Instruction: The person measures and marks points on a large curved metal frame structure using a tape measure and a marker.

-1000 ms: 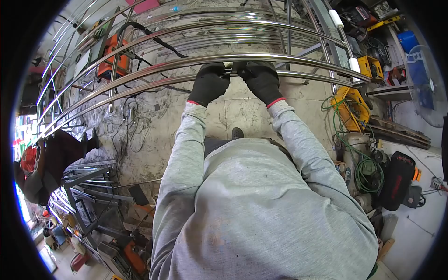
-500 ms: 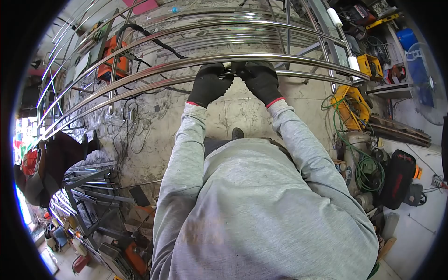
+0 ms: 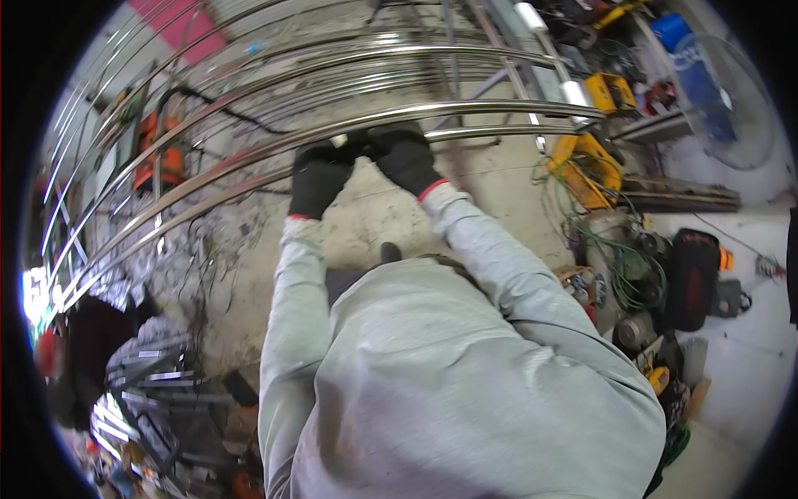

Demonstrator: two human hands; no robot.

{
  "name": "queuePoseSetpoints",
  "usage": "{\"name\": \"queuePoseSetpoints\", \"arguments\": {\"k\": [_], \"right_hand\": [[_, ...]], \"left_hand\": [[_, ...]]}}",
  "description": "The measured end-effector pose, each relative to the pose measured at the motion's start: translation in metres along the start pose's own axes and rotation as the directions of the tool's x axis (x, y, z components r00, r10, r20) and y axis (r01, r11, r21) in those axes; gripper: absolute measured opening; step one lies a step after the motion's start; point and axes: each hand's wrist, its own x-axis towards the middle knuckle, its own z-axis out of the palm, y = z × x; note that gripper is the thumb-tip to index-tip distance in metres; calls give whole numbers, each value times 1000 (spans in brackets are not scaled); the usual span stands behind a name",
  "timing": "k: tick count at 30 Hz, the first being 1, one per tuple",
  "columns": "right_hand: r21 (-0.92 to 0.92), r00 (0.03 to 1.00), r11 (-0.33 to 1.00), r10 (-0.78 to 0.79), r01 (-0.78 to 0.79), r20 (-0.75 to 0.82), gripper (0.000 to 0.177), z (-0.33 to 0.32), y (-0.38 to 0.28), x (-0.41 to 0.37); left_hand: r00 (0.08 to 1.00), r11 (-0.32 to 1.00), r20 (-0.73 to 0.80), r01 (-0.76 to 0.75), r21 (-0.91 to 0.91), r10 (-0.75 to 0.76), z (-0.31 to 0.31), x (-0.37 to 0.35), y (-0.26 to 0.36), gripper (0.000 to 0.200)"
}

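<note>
Black gloves with red cuffs cover both my hands, which are close together at a frame of long shiny metal tubes [image 3: 490,107]. My left hand [image 3: 319,176] is closed at the lower metal tube [image 3: 249,185], just under the front upper one. Close beside it, my right hand [image 3: 401,156] is closed at the same tube, its fingertips hidden behind the upper tube. A small pale bit [image 3: 339,140] shows between the gloves, too small to name.
More tubes lie beyond on the tiled floor [image 3: 490,195]. An orange machine [image 3: 158,154] with a black cable stands left. Right are a yellow machine [image 3: 587,172], a green hose [image 3: 628,287] and a black case [image 3: 692,279]. Another person [image 3: 91,341] is at lower left, near stacked metal pieces.
The view has turned, so tubes, machines and hands sit further left in the picture. Both hands stay together at the tubes, about as far from the frame's right end as before.
</note>
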Motion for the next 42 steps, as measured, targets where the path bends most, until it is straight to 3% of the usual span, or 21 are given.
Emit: {"name": "queuePoseSetpoints", "arguments": {"k": [1, 4, 6, 7, 8, 10, 12, 15, 18, 20, 22, 23, 26, 31, 35, 36, 37, 38, 39, 41, 42], "right_hand": [[-83, 989, 996, 37, -26, 141, 34, -15, -10, 8], [-93, 987, 995, 33, -18, 158, 34, -23, -12, 6], [-91, 995, 994, -73, 68, -61, 38, -23, -13, -7], [-103, 997, 994, 52, -45, 59, 41, -30, -19, -18], [-93, 983, 994, -79, 64, -164, 42, -34, -19, -26], [-120, 976, 985, -144, 125, -163, 52, -55, -16, -54], [-116, 986, 989, -105, 89, -132, 53, -63, -6, -88], [-86, 968, 969, 237, -230, 86, 49, -56, 35, -169], [-157, 773, 844, 533, -513, 343, 51, -41, 101, -295], [-415, 321, 594, 764, -689, 560, 61, -37, 137, -374], [-547, 81, 612, 705, -570, 704, 53, -26, 166, -462], [-431, 48, 843, 469, -323, 882, 41, -52, 149, -461], [-389, 150, 830, 478, -399, 866, 39, -45, 139, -501], [-261, 371, 780, 527, -569, 764, 34, 44, 134, -499], [-140, 508, 731, 585, -668, 631, 30, 49, 145, -531], [-137, 507, 729, 585, -670, 633, 30, 13, 146, -469], [-197, 500, 757, 580, -623, 643, 26, -15, 103, -414], [-326, 455, 884, 455, -335, 766, 29, -7, 113, -399], [-325, 450, 886, 451, -331, 771, 29, -9, 118, -384], [-119, 451, 633, 658, -765, 603, 34, -22, 122, -349], [-123, 451, 640, 652, -759, 610, 34, -29, 119, -329]], "left_hand": [[986, 990, -90, -143, 3, 143, 6, 4, 0, 18], [997, 996, 70, -18, 84, 12, -2, 6, 9, 17], [999, 1000, -41, 7, -27, -8, -4, 3, 13, 21], [996, 991, -14, -82, 103, 84, 0, 3, 6, 29], [999, 998, -26, -35, 57, 36, -1, 5, 5, 32], [998, 999, -61, 34, -18, -35, -7, 4, 16, 38], [995, 994, -42, 85, -63, -87, -12, 6, 23, 42], [992, 990, -39, 115, -86, -118, -9, 5, 23, 44], [993, 991, -20, 111, -69, -112, -15, 6, 27, 45], [992, 991, 2, 123, -59, -123, -15, 6, 28, 46], [989, 989, 19, 144, -37, -144, -14, 7, 28, 42], [990, 989, 26, 141, -36, -140, -13, 7, 26, 42], [995, 995, 18, 101, 12, -101, -13, 6, 24, 45], [970, 969, 68, 238, -72, -233, -17, 6, 30, 48], [960, 952, 70, 277, -132, -270, -25, 9, 43, 46], [960, 952, 73, 278, -129, -270, -25, 9, 44, 46], [959, 948, 71, 283, -144, -276, -24, 9, 45, 46], [956, 943, 69, 291, -160, -284, -24, 9, 44, 45], [953, 936, 67, 304, -177, -296, -23, 7, 44, 45], [937, 920, 73, 349, -178, -341, -22, 6, 46, 45], [924, 907, 78, 382, -179, -374, -22, 7, 45, 45]]}}
